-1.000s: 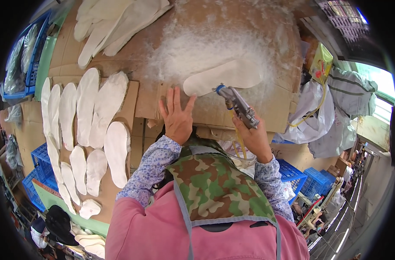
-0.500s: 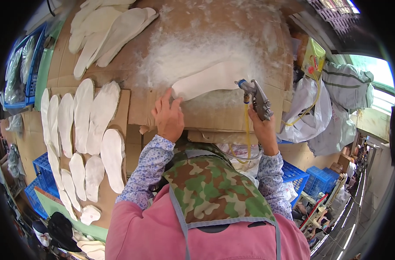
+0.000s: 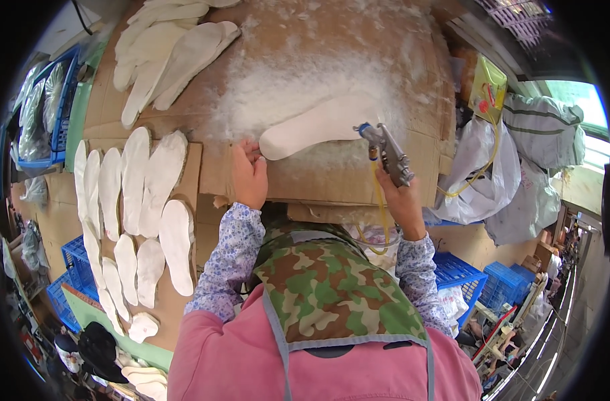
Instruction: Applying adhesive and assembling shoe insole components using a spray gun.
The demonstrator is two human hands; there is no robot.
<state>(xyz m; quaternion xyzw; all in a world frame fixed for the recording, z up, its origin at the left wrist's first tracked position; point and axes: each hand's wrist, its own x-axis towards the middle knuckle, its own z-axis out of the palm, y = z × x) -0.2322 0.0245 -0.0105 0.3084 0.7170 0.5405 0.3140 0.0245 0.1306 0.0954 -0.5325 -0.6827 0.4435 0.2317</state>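
Observation:
A pale, sole-shaped insole (image 3: 312, 130) lies on a brown cardboard sheet (image 3: 305, 184), amid white fluff. My left hand (image 3: 250, 175) is beside the insole's rounded left end, fingers loosely bent and slightly apart, their tips close to its edge. Whether they touch it is hard to see. My right hand (image 3: 402, 200) is closed around a metal spray gun (image 3: 388, 154) with a blue nozzle end and a yellow hose. The nozzle points left over the right end of the insole.
To the left, several white insoles (image 3: 178, 247) are spread on another cardboard piece. A pile of insoles (image 3: 191, 60) lies at the far left. Blue crates (image 3: 462, 277) and white sacks (image 3: 479, 174) stand at the right. The yellow hose (image 3: 378, 190) hangs near my right wrist.
My left hand has drawn back from the insole's left end and turned more sideways. The spray gun has shifted slightly left and nearer to me. The whole view has shifted a little.

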